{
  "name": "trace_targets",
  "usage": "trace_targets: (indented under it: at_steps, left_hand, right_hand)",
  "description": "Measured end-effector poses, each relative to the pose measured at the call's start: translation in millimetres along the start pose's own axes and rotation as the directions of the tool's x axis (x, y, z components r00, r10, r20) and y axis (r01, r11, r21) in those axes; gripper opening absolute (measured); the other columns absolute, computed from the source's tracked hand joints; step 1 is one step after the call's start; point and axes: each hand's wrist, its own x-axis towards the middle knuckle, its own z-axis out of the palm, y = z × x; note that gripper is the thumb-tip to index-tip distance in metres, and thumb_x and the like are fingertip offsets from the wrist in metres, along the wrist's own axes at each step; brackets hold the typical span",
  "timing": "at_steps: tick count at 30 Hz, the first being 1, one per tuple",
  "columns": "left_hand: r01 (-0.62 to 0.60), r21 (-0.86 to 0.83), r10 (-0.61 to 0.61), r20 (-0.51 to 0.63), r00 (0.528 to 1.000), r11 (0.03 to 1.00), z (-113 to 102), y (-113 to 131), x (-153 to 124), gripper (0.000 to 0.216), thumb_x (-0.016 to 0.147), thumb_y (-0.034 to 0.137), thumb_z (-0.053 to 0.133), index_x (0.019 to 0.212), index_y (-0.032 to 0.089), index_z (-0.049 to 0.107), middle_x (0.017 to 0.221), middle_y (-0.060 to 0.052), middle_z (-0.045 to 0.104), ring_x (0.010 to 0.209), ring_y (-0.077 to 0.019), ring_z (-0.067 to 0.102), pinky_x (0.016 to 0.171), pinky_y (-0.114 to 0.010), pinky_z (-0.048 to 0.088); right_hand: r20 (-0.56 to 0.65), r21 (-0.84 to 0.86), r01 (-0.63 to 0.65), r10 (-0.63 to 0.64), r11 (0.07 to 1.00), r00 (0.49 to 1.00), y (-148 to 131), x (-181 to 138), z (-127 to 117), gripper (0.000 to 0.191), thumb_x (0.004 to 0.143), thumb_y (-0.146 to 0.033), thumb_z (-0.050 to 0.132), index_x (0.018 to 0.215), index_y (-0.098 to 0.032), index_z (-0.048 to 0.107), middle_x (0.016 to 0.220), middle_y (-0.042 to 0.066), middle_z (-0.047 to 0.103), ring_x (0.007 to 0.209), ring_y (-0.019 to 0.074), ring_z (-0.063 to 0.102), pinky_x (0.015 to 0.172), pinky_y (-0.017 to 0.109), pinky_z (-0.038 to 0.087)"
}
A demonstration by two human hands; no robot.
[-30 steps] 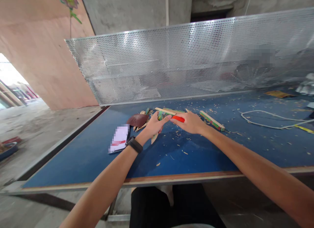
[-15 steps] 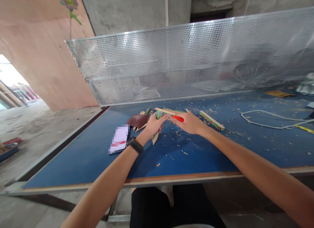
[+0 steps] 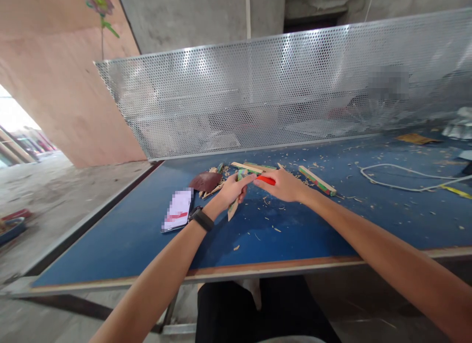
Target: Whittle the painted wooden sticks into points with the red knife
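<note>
My left hand [image 3: 233,190] is closed round a wooden stick [image 3: 232,211], whose pointed lower end sticks out below the fingers. The stick's green-patterned upper end [image 3: 242,173] shows above that hand. In my right hand [image 3: 282,184] is a red-handled tool [image 3: 266,179]; its working end is hidden by the fingers. Both hands meet above the blue table, the left thumb reaching to the tool. Just behind them lie wooden strips [image 3: 248,167] with green sides. To the left, a brown sheet [image 3: 205,181] rests over a pile of thin wood pieces.
A phone [image 3: 177,210] lies left of my wrist. Wood shavings [image 3: 277,230] litter the blue table [image 3: 110,244]. Right of my hands are another wooden strip [image 3: 317,180] and a white cord loop [image 3: 396,189]. A perforated metal screen [image 3: 221,102] stands along the back edge.
The view has shifted slightly. My left thumb now reaches further along toward the red-handled tool, and the stick has turned a little. Both hands keep their hold.
</note>
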Motion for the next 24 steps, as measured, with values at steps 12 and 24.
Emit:
trace_targets:
  at_steps: [12, 24]
  left_hand:
    - [-0.057, 0.249, 0.084, -0.096, 0.992, 0.967, -9, -15, 7, 0.053, 0.094, 0.073, 0.059, 0.077, 0.024, 0.049, 0.054, 0.001, 0.054, 0.041, -0.0119, 0.051, 0.045, -0.028, 0.04]
    - [0.039, -0.12, -0.055, -0.134, 0.989, 0.992, 8, 4, 2, 0.06, 0.093, 0.071, 0.063, 0.064, 0.022, 0.046, 0.051, 0.002, 0.047, 0.04, -0.0071, 0.043, 0.041, -0.024, 0.034]
  right_hand:
    - [-0.113, -0.197, -0.132, 0.111, 0.971, 0.987, -11, -1, 4, 0.06, 0.099, -0.073, 0.046, 0.117, -0.029, 0.082, 0.097, 0.01, 0.081, 0.083, 0.0288, 0.071, 0.065, 0.038, 0.042]
    - [-0.242, -0.219, -0.195, 0.14, 0.956, 0.96, -21, -1, 7, 0.06, 0.1, -0.073, 0.047, 0.131, -0.033, 0.079, 0.085, 0.009, 0.08, 0.072, 0.0261, 0.069, 0.06, 0.035, 0.039]
